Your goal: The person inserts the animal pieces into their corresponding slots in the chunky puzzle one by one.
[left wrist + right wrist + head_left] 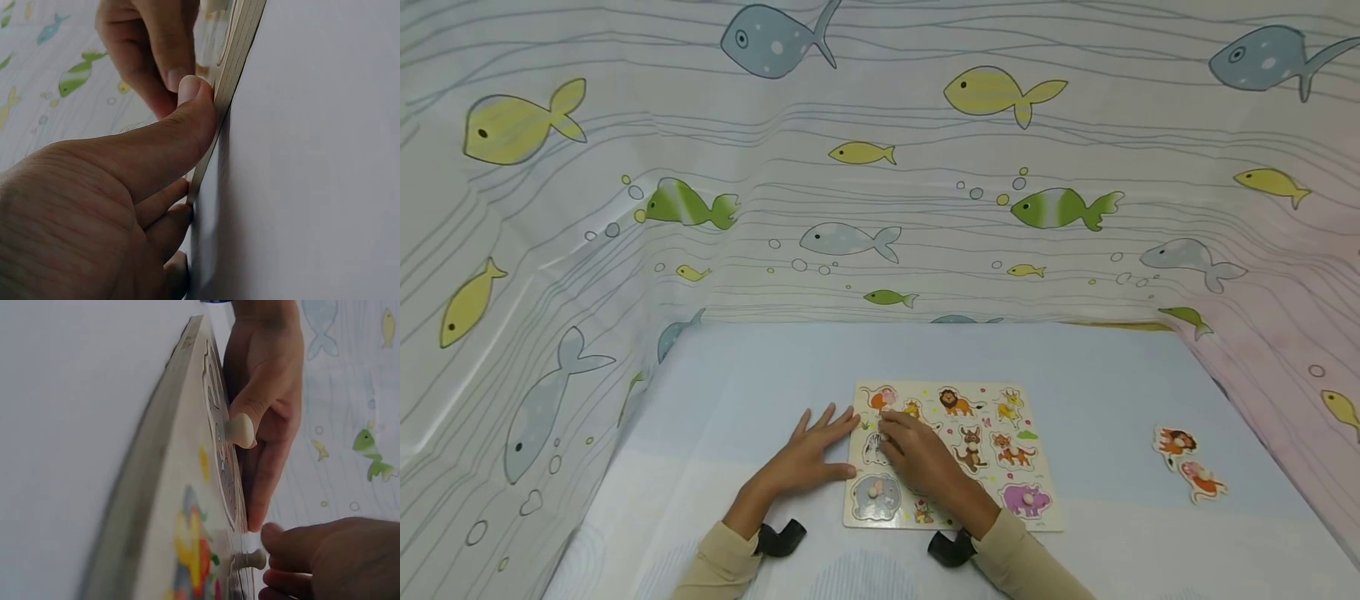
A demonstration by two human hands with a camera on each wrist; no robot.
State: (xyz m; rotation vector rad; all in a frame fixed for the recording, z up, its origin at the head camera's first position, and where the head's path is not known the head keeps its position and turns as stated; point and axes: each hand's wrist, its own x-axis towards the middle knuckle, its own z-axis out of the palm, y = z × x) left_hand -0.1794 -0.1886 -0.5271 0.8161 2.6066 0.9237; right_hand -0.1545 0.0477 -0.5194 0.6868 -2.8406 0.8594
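A wooden animal puzzle board (1052, 521) lies on the table. My left hand (805, 458) is spread at its left edge, with the thumb and fingertips touching the side. My right hand (925, 462) reaches over the board with curled fingers. Its thumb and fingers are at the knob of the zebra piece (872, 450); in the right wrist view that small wooden knob (253, 559) sits at the fingertips. An elephant piece (887, 500) and a purple hippo piece (1015, 498), both with knobs, lie in the board. The right hand covers some middle pictures.
Two loose pieces, a lion (1176, 442) and a red-orange animal (1202, 481), lie touching or nearly so on the table to the right. Fish-patterned sheets (925, 192) rise behind and at both sides. Black curved fittings (781, 539) are at both wrists.
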